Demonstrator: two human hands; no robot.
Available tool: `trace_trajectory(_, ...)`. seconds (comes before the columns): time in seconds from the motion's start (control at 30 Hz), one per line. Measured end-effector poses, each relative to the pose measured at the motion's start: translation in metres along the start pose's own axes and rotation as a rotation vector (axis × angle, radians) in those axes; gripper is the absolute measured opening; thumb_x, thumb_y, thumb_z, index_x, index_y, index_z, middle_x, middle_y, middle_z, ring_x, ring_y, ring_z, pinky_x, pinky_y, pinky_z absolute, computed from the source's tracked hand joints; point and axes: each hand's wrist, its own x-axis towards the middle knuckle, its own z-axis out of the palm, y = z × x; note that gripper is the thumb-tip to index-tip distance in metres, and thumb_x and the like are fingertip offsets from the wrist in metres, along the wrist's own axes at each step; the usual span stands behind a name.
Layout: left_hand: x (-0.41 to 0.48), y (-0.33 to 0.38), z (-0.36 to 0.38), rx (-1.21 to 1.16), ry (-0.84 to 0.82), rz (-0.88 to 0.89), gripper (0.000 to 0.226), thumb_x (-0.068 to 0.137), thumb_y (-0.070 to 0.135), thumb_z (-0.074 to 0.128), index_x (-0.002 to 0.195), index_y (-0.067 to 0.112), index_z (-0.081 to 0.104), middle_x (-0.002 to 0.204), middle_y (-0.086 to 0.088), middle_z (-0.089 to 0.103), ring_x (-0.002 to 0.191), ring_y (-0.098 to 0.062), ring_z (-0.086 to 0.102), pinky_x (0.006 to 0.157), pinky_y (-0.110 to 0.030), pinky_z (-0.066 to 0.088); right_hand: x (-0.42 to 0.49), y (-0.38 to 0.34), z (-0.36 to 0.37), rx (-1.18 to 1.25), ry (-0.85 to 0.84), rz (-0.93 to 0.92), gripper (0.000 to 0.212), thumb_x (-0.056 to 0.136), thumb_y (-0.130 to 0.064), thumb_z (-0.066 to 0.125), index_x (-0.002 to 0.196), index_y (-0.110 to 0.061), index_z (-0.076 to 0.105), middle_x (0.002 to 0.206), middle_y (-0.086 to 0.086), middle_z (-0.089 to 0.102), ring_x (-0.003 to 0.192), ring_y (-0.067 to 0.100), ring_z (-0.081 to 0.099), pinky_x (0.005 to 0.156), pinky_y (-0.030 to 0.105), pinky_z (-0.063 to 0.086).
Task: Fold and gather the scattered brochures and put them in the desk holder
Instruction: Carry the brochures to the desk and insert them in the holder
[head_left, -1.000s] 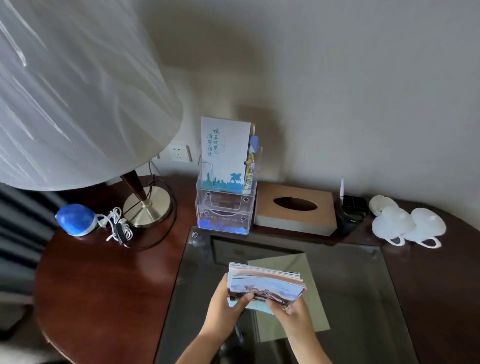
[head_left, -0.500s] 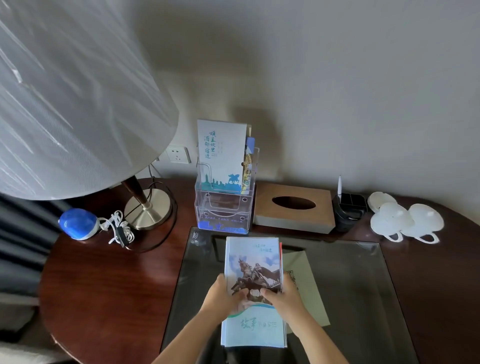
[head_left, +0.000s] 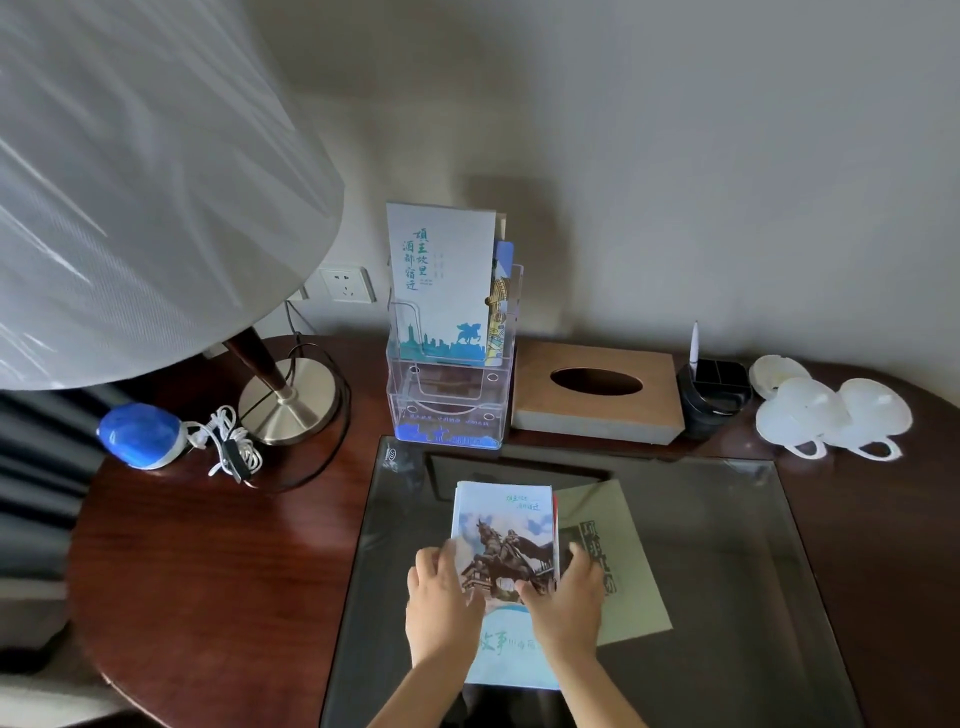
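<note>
A stack of brochures (head_left: 503, 512), its top cover showing a horseman statue, lies lengthwise on the glass desk pad (head_left: 717, 561). My left hand (head_left: 439, 605) grips its left edge and my right hand (head_left: 563, 603) its right edge, thumbs on the cover. A grey-green brochure (head_left: 631, 582) with dark characters lies under the stack's right side. The clear acrylic desk holder (head_left: 449, 410) stands behind the pad; its rear pocket holds a tall white brochure (head_left: 439, 275) and others behind it, and its front pocket holds nothing.
A large white lamp shade (head_left: 130, 182) overhangs the left side, its metal base (head_left: 291, 402) near the holder. A blue device with a coiled white cable (head_left: 140, 434) lies left. A wooden tissue box (head_left: 597, 392), black pen pot (head_left: 714, 392) and white cups (head_left: 831, 415) sit right.
One second ago I held the stack lifted and edge-on. I have since turned it cover-up and laid it flat on the pad, with both hands still on its sides.
</note>
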Motion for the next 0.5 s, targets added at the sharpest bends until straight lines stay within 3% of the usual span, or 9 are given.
trace_trajectory(0.2,-0.007,-0.004,0.002,-0.126,0.018,-0.003,0.051,0.087,0.026,0.057,0.136,0.027,0.044,0.131,0.008,0.038,0.12,-0.012,0.036,0.086,-0.019,0.042,0.0,0.013,-0.011,0.196,-0.038,0.053,0.046,0.076,-0.025,0.078,0.113,-0.011,0.056,0.106,0.005,0.067,0.093,0.021,0.063,0.083,0.037,0.054)
trace_trajectory(0.37,-0.011,-0.005,0.006,-0.067,-0.012,0.046,0.048,0.088,0.029,0.057,0.135,0.031,0.046,0.136,0.011,0.036,0.124,-0.01,0.035,0.096,-0.023,0.048,0.012,0.027,-0.018,0.365,-0.04,0.161,0.042,0.076,-0.012,0.077,0.113,-0.004,0.059,0.107,0.012,0.067,0.099,0.027,0.063,0.087,0.038,0.052)
trace_trajectory(0.5,-0.012,-0.005,0.006,-0.093,-0.017,0.044,0.044,0.09,0.025,0.054,0.133,0.03,0.048,0.132,0.01,0.04,0.122,-0.01,0.038,0.096,-0.021,0.046,0.016,0.04,-0.025,0.454,0.008,0.179,0.028,0.078,-0.007,0.073,0.103,-0.007,0.062,0.102,0.012,0.069,0.096,0.028,0.064,0.083,0.036,0.05)
